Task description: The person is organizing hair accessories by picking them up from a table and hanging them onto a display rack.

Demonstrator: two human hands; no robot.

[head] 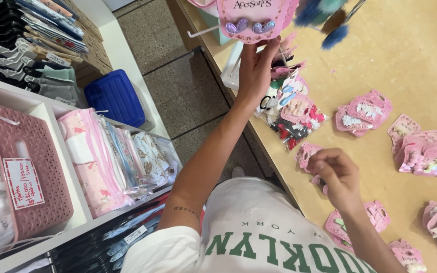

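Hair-clip card (251, 20): pink, with two heart-shaped clips, raised above the table's (405, 65) left edge, on a white display hook.
Left hand (254, 71): raised, fingertips closed on the card's lower edge.
Right hand (336, 174): low over the table near its front edge, fingers curled on a small pink card; grip not clear.
Pink card piles (362, 114): spread to the right of both hands.
Clear bag of clips (292, 119): between the hands.
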